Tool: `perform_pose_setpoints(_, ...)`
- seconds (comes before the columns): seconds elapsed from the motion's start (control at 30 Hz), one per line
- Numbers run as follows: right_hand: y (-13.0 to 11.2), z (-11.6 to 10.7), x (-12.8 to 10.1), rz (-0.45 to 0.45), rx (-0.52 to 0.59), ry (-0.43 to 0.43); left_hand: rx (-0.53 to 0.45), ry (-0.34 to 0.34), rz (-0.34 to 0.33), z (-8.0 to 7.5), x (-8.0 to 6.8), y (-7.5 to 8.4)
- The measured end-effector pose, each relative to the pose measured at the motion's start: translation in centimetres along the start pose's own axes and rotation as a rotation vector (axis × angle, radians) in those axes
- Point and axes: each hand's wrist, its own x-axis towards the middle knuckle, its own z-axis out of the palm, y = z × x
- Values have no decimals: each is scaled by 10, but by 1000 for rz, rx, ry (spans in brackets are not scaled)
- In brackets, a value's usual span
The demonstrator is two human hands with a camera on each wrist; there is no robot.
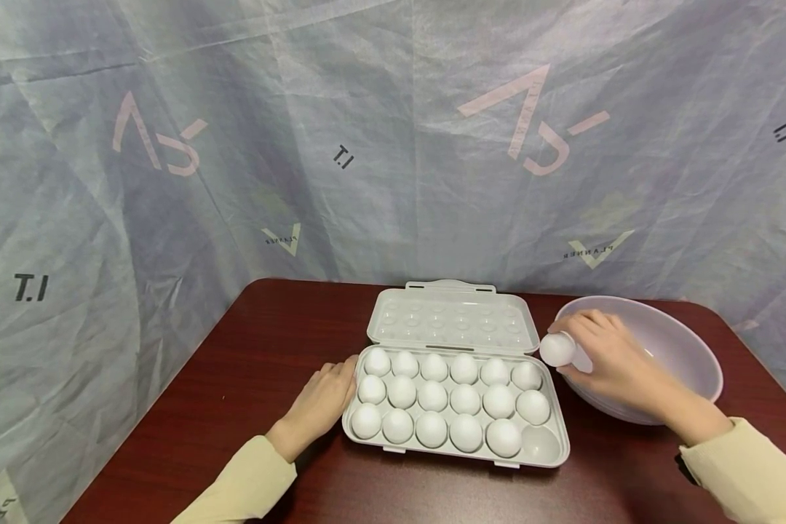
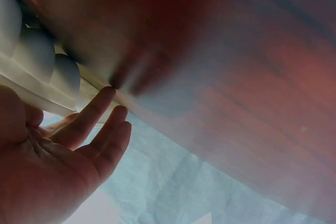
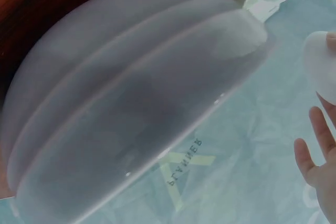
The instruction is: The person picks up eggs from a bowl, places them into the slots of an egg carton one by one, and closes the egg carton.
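Observation:
A grey egg carton (image 1: 550, 451) lies open on the dark red table (image 1: 249, 364), its lid (image 1: 452, 319) folded back. White eggs (image 1: 432, 397) fill all its cups but the near right one. My right hand (image 1: 602, 349) holds one white egg (image 1: 557, 348) in its fingertips above the left rim of a pale bowl (image 1: 681, 342), just right of the carton. That egg (image 3: 321, 64) shows at the right edge of the right wrist view. My left hand (image 1: 324, 397) rests with straight fingers (image 2: 100, 114) against the carton's left end (image 2: 37, 85).
The pale bowl (image 3: 131, 108) stands at the table's right, close to the carton. A blue-grey printed cloth (image 1: 301, 145) hangs behind and around the table. Bare table lies to the left of the carton and along its front edge.

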Motion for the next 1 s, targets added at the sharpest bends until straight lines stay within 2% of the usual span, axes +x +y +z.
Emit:
perform_pose_setpoints(0.17,-8,1,-2,-10,23,-54,1,7,1,0,1,0)
perform_pose_setpoints(0.37,-14,7,-5,-112,28,-48,-3,14,7,0,2,0)
perform_pose_setpoints(0.57,-21,12,-10,-120,46,-82,0,13,10,0,2,0)
perform_pose_setpoints(1.0,-33,16,-17,-227,88,-61,8,8,11,0,0,-1)
